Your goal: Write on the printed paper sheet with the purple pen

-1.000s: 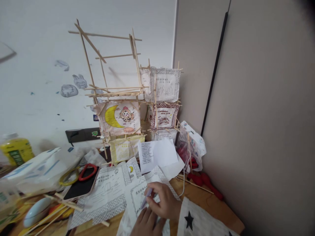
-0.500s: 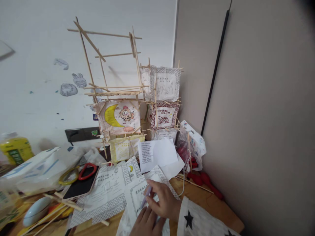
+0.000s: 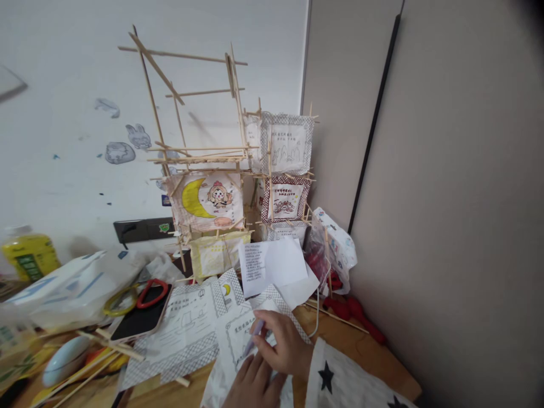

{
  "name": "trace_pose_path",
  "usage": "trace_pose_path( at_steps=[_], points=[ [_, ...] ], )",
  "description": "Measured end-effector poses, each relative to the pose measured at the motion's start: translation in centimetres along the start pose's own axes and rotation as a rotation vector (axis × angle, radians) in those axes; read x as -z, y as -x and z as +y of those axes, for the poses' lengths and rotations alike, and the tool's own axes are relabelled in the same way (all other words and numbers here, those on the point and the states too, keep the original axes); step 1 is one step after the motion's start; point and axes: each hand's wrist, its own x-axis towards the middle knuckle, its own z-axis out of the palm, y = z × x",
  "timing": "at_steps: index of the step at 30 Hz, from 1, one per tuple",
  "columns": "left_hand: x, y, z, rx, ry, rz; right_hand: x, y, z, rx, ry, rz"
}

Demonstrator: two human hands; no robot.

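My right hand (image 3: 283,343) is closed around a light purple pen (image 3: 254,335), its tip down on a white paper sheet (image 3: 229,340) with handwritten characters and a drawn border. Flat on the lower part of that sheet lies my left hand (image 3: 255,385), fingers stretched out just below the pen tip. Left of it are decorated sheets with a line drawing of boats (image 3: 187,320) and a crosshatched border. Behind the hands a white page of handwritten text (image 3: 272,266) leans against the stick frames.
A wooden-stick frame (image 3: 204,158) with drawn panels rises at the back, beside a smaller frame (image 3: 287,198). On the left are red-handled scissors (image 3: 152,293), a phone (image 3: 140,323), loose sticks, a pale blue oval object (image 3: 66,362) and a yellow bottle (image 3: 32,255). A grey cabinet (image 3: 446,198) stands right.
The view has shifted very slightly. Both hands and the pen stay in nearly the same place on the sheet.
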Motion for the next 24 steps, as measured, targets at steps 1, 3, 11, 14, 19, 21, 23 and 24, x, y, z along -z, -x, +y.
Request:
trace_pose_path(
  at_steps=[1, 3, 11, 14, 19, 21, 23, 24],
  points=[
    [0.02, -0.02, 0.04, 0.007, 0.007, 0.008, -0.03, 0.05, 0.03, -0.003, 0.001, -0.001],
    [0.07, -0.05, 0.13, 0.026, 0.022, 0.008, -0.1, 0.17, 0.09, -0.008, -0.002, -0.008],
    [0.67, 0.03, -0.05, 0.003, 0.045, -0.155, 0.02, 0.19, -0.01, -0.008, -0.024, -0.013],
    [0.57, 0.11, -0.02, 0.018, 0.051, -0.164, 0.16, 0.07, -0.19, -0.018, 0.0, 0.013],
    [0.61, 0.11, 0.04, 0.028, 0.065, -0.162, 0.34, -0.22, -0.45, -0.025, -0.007, 0.012],
    [0.76, 0.06, 0.0, 0.012, 0.052, -0.179, 0.4, -0.29, -0.51, -0.04, -0.004, 0.004],
    [0.88, 0.02, -0.03, 0.006, 0.037, -0.189, 0.4, -0.31, -0.5, -0.058, 0.004, -0.017],
    [0.91, 0.0, -0.02, 0.007, 0.037, -0.194, 0.39, -0.3, -0.48, -0.057, 0.007, -0.02]
  ],
)
